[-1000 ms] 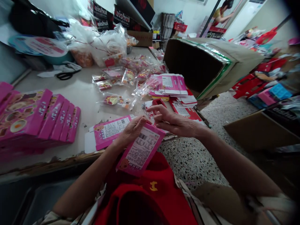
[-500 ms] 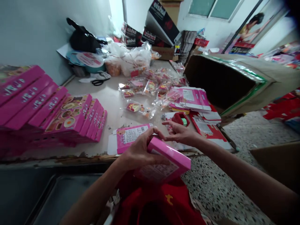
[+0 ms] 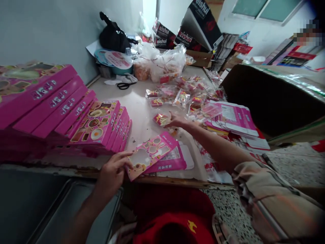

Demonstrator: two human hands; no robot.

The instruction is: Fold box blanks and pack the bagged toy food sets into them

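My left hand grips the left end of a pink printed box with clear windows, fingers over its top. The box rests tilted across a flat pink carton at the table's front edge. Stretched forward, my right hand is closed on the near side of a small clear packet with a red and yellow item inside. Behind that packet lies a spread of similar packets. The right thumb and fingertips are partly hidden.
Stacked pink boxes fill the left side. Scissors and tied plastic bags lie further back. Flat pink cartons sit right of the packets, beside a large open cardboard box. Black printed boxes stand behind.
The pink box has gone from above my lap down onto the flat carton, still in my left hand. My right hand has reached forward and taken hold of a packet. The view has shifted left.
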